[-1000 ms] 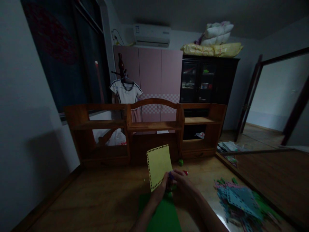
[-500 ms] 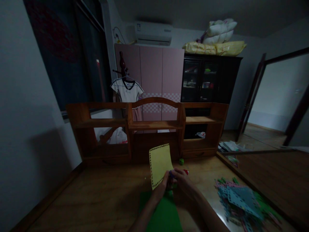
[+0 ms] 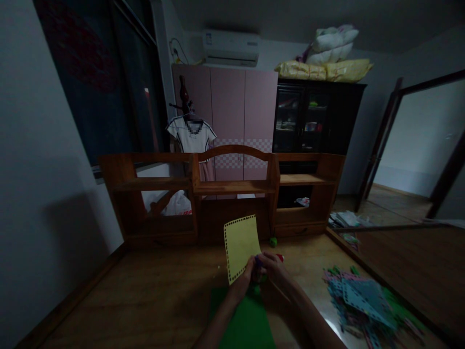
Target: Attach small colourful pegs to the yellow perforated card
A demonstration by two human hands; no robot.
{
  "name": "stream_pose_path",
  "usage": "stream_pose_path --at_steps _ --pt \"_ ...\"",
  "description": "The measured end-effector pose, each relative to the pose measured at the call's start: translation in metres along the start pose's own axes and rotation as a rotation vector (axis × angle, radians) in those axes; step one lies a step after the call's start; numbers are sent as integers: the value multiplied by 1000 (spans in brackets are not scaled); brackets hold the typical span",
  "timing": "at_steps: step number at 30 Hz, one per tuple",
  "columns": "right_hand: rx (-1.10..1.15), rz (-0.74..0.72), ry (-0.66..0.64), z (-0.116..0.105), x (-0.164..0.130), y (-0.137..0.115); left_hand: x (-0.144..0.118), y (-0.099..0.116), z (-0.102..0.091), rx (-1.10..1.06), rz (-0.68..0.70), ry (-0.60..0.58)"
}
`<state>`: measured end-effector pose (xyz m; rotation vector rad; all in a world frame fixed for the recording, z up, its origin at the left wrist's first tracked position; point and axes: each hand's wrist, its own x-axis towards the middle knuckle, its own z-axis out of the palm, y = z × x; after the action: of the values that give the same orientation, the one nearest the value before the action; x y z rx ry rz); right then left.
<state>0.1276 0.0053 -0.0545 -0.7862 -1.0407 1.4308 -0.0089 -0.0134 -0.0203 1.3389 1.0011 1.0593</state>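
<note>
Yellow perforated sheet stands nearly upright above the wooden desk, its long axis running roughly vertical with a slight lean, holes lining its edges.

Head view, sole camera. The left hand pinches the sheet at its lower right corner, so the sheet rises up and to the left of that grip. The right hand is closed against the same corner from the right side, fingers drawn together around a small dark purple piece; what that piece is cannot be determined in this light. Both hands touch each other at the corner, and neither is clearly the nearer to the sheet.

Beneath the forearms lies a green sheet, flat on the desk. A small green item sits just beyond the hands, near the foot of the wooden shelf unit, and a small red item is partly hidden behind the right hand. A loose pile of blue, pink and green perforated sheets lies well apart to the right. Lighting is poor; fine detail of the fingers is unclear.
</note>
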Motion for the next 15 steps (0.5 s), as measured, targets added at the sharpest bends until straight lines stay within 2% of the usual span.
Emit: stream_pose_path --at_steps 6,15 --pt "-26 -1 6 -4 2 4 0 0 0 -10 34 -1" --pt "-1 10 23 7 -4 -3 1 -1 0 -37 36 -46"
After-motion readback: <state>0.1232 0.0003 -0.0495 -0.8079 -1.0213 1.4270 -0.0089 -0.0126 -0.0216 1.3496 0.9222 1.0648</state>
